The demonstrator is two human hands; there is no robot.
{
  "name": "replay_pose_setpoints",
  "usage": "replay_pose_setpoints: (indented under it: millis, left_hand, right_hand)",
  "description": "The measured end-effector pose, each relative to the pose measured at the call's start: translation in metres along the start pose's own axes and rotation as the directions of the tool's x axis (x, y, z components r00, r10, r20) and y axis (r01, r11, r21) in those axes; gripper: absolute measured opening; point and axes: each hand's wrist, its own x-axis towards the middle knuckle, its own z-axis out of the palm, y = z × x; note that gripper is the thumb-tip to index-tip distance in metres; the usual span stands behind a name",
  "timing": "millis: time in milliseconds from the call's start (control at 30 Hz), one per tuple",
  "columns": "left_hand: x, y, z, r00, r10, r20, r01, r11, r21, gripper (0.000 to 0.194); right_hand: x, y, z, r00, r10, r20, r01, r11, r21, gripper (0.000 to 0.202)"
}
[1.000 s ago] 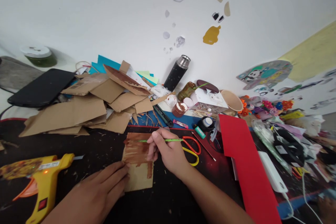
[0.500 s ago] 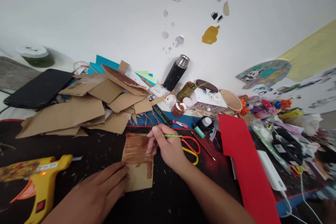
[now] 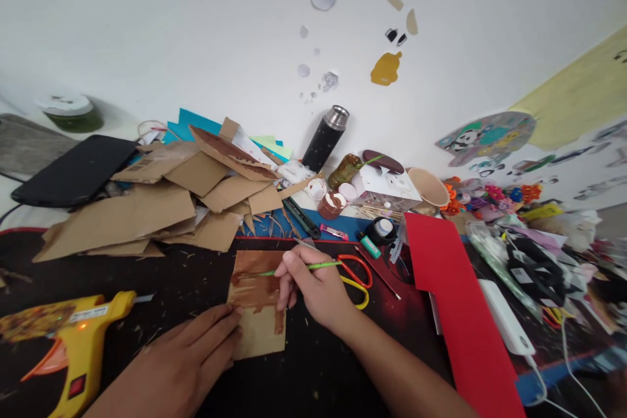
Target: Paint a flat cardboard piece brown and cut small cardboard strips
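Observation:
A cardboard piece [image 3: 262, 333] lies on the dark mat, its upper part coated in brown paint and its lower part bare. My right hand [image 3: 311, 284] pinches a green paintbrush [image 3: 323, 265] above it, with the brush tip on the painted area near the left edge. Flat on the mat, my left hand [image 3: 186, 356] rests its fingertips on the cardboard's left edge. An open jar of brown paint [image 3: 332, 205] stands behind my right hand, beside a jar of murky water [image 3: 345, 171].
A yellow glue gun [image 3: 91, 339] lies at the left. Cardboard scraps [image 3: 122, 215] are piled behind. Right of my right hand are scissors [image 3: 360, 300], a red sheet [image 3: 460, 313] and a white power strip [image 3: 507, 320]. A black flask [image 3: 323, 140] stands near the wall.
My right hand has moved the brush tip down from the cardboard's top edge onto the painted area. My left hand stays at the cardboard's edge. The view has shifted slightly.

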Motion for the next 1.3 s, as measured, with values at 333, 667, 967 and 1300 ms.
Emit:
replay_pose_setpoints:
  millis: [333,667,967,1300]
  left_hand:
    - [-0.005,-0.001,0.006,0.999,0.000,-0.037,0.001,1.000,0.012,0.060]
    - [-0.016,-0.001,0.015,0.999,-0.054,-0.001,0.054,0.998,-0.034,0.064]
    - [-0.017,-0.001,0.016,0.999,-0.044,0.008,0.044,0.999,-0.021,0.063]
    - [-0.019,-0.003,0.018,1.000,-0.021,-0.007,0.022,1.000,0.019,0.063]
  right_hand:
    - [0.017,0.001,0.006,0.997,-0.045,-0.070,0.048,0.998,0.040,0.062]
    - [0.014,0.003,0.005,0.999,-0.032,-0.043,0.034,0.999,0.041,0.062]
    - [0.003,0.004,0.001,0.999,0.041,0.018,-0.042,0.998,0.039,0.068]
    - [0.014,0.004,0.001,1.000,0.028,-0.012,-0.028,0.998,0.051,0.064]
